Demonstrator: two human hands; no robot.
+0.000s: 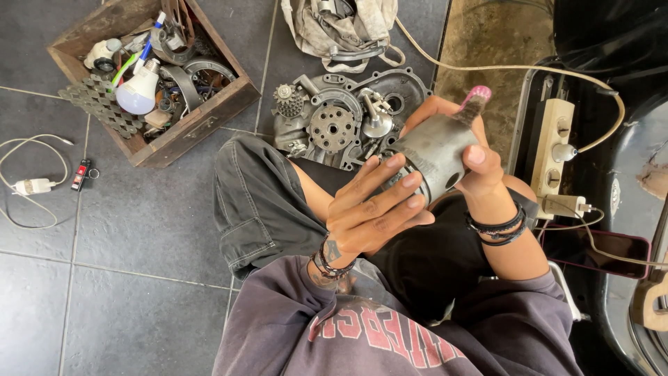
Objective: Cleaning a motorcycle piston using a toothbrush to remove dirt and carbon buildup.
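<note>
I hold a grey metal piston (435, 154) over my lap, between both hands. My left hand (372, 209) rests its fingertips on the piston's near side, fingers spread along the skirt. My right hand (480, 163) grips it from the right, thumb pressed on the crown edge. A pink-handled brush (474, 103) lies against the piston's far side under my right hand's fingers. Both wrists wear dark bracelets.
An engine crankcase half with gears (341, 118) lies on the grey tile floor ahead of my knees. A wooden box (149, 76) of parts and a light bulb sits at upper left. A dirty cloth (341, 28), a power strip (557, 146) and a phone (598, 247) are nearby.
</note>
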